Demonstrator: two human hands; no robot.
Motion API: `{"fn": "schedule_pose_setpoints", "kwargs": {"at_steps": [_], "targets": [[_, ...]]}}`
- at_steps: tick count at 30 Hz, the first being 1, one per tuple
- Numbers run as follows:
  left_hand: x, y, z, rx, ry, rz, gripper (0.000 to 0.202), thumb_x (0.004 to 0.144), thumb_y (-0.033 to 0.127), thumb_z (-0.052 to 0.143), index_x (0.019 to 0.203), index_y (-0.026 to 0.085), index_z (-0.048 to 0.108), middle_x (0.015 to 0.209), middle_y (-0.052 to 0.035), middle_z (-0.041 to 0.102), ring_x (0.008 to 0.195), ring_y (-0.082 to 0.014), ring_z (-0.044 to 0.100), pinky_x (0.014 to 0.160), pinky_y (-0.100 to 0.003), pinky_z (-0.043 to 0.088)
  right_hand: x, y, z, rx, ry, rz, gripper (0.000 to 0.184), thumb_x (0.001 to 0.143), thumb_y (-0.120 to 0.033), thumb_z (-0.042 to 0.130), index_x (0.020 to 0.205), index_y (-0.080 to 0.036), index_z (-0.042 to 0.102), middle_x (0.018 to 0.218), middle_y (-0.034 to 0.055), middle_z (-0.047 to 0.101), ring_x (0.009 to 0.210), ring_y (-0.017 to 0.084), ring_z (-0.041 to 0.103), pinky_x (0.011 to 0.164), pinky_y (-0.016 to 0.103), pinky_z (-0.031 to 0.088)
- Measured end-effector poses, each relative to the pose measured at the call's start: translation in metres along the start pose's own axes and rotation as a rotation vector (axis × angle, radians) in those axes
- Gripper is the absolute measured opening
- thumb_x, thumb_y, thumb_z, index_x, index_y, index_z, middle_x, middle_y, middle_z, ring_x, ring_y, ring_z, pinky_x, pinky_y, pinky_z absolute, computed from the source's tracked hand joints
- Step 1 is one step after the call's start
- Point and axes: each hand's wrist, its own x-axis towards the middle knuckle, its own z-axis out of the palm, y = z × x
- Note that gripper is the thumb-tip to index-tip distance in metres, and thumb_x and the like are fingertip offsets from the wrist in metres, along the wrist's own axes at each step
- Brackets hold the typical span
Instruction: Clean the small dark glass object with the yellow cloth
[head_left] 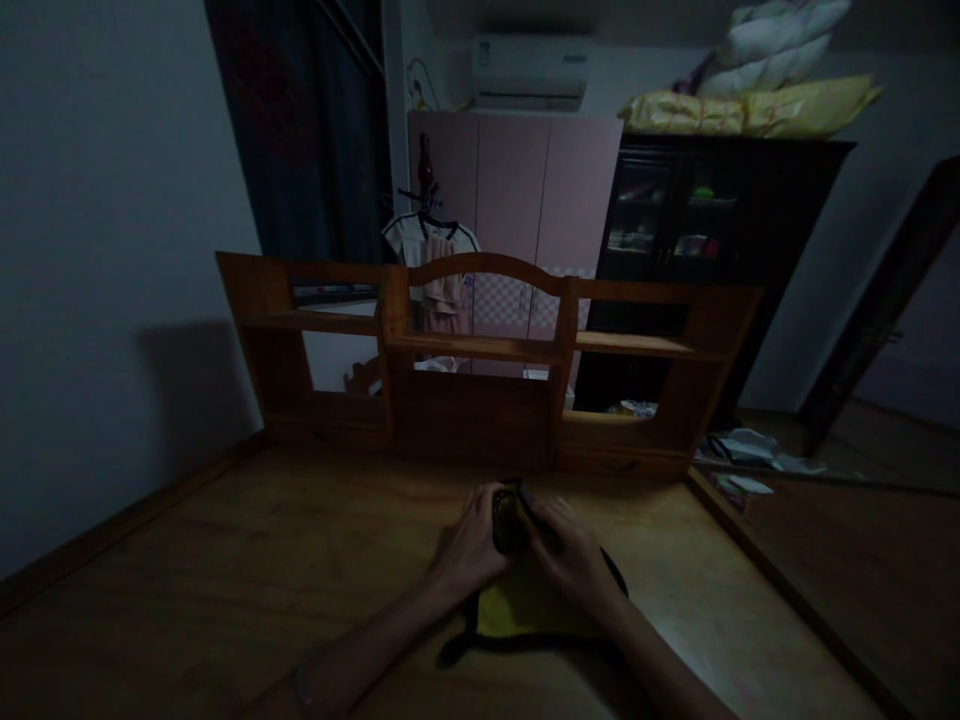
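One flat, light-brown wooden surface (315, 560) extends to one brown wooden shelf unit (472, 415). Beyond, the dim room contains one white air conditioner (532, 75), one pink three-door wardrobe (510, 190) and one black glass-fronted cabinet (780, 200). One yellow, black-edged cloth (540, 605) lies on the surface beneath two hands. The left hand (471, 535) has its grip closed around one small, dark, rounded object (508, 522); the right hand (566, 550) has its grip closed on the opposite side. Whether either also holds cloth cannot be determined.
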Motion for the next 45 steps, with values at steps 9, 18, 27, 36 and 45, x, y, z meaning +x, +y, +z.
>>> {"fn": "schedule_pose_setpoints", "kwargs": {"at_steps": [9, 18, 27, 36, 45], "targets": [[0.000, -0.003, -0.001, 0.037, -0.078, 0.022, 0.074, 0.064, 0.026, 0.069, 0.130, 0.026, 0.035, 0.126, -0.0077, 0.047, 0.116, -0.0254, 0.045, 0.093, -0.037, 0.043, -0.001, -0.009, -0.009, -0.046, -0.155, 0.043, 0.041, 0.077, -0.009, 0.052, 0.116, -0.022, 0.057, 0.102, 0.0061, 0.058, 0.091, 0.020, 0.056, 0.082, 0.032, 0.047], [0.003, -0.011, 0.002, 0.061, -0.084, 0.201, 0.074, 0.066, 0.018, 0.063, 0.133, 0.022, 0.034, 0.132, -0.0085, 0.044, 0.124, -0.0256, 0.038, 0.107, -0.043, 0.030, 0.004, -0.011, 0.000, -0.133, -0.232, 0.011, 0.034, 0.073, -0.004, 0.052, 0.102, -0.020, 0.062, 0.096, 0.0054, 0.063, 0.098, 0.023, 0.052, 0.085, 0.034, 0.043], [0.003, -0.010, 0.003, 0.046, -0.108, 0.225, 0.070, 0.066, 0.024, 0.066, 0.130, 0.024, 0.039, 0.128, -0.0084, 0.047, 0.119, -0.0271, 0.043, 0.101, -0.044, 0.035, 0.003, -0.013, -0.005, -0.016, -0.255, 0.008, 0.023, 0.076, -0.006, 0.052, 0.088, -0.020, 0.065, 0.099, 0.0041, 0.061, 0.089, 0.019, 0.058, 0.080, 0.028, 0.045], [0.003, -0.011, 0.001, 0.024, -0.100, 0.184, 0.075, 0.063, 0.025, 0.069, 0.132, 0.024, 0.038, 0.129, -0.0089, 0.046, 0.120, -0.0283, 0.042, 0.102, -0.044, 0.034, 0.003, -0.014, -0.007, -0.092, -0.283, 0.000, 0.023, 0.080, -0.012, 0.051, 0.098, -0.020, 0.064, 0.107, 0.0050, 0.059, 0.091, 0.019, 0.059, 0.083, 0.029, 0.045], [0.004, -0.016, 0.004, -0.021, -0.029, 0.058, 0.079, 0.058, 0.021, 0.072, 0.130, 0.024, 0.039, 0.126, -0.0079, 0.049, 0.118, -0.0272, 0.045, 0.099, -0.041, 0.039, 0.004, -0.013, -0.003, -0.174, -0.331, -0.026, 0.037, 0.078, -0.009, 0.049, 0.113, -0.020, 0.054, 0.115, 0.0072, 0.057, 0.103, 0.022, 0.055, 0.089, 0.031, 0.043]]}}
